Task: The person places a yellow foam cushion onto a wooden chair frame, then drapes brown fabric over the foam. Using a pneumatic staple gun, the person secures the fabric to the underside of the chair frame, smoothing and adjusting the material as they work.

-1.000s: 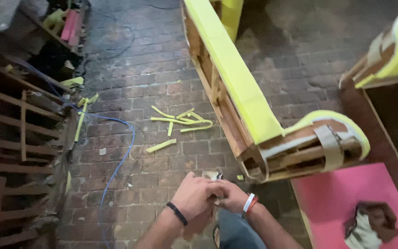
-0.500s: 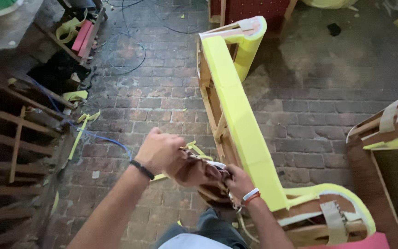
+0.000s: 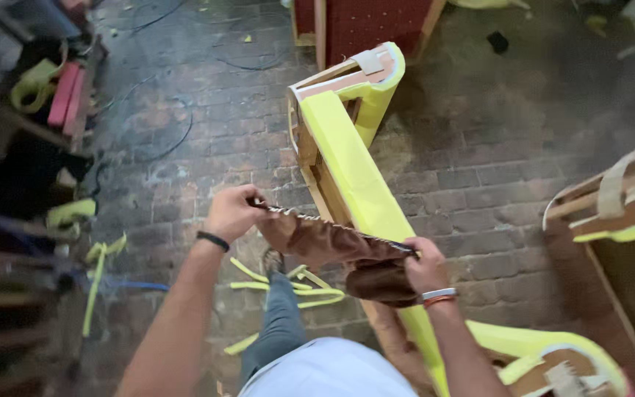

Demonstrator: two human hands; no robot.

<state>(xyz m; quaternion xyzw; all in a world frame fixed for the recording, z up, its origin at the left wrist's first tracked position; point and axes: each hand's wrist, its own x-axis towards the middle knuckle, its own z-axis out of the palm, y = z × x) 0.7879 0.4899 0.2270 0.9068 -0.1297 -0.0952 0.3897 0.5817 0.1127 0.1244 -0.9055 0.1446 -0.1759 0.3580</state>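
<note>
— Where's the brown fabric piece (image 3: 339, 246) sitting right now?

— Stretched in the air between both hands, above the brick floor (image 3: 472, 169) and just over the near part of the yellow foam-covered sofa frame (image 3: 350, 165). Its long axis runs from upper left to lower right, and the top edge is pulled taut.

— And the hands?

— The left hand (image 3: 231, 213) is closed on the far-left corner; the right hand (image 3: 424, 266) is closed on the near-right end, where the fabric bunches and hangs down. The right hand is the one nearer the frame, almost touching the foam rail; the left is out over open floor.

— Counts?

— One fabric piece, two hands, one long frame in the middle, and a second foam-edged frame (image 3: 619, 202) at the right. Several yellow foam strips (image 3: 288, 287) lie on the floor below the fabric, beside the person's leg (image 3: 281, 323); I can't count them exactly.
</note>
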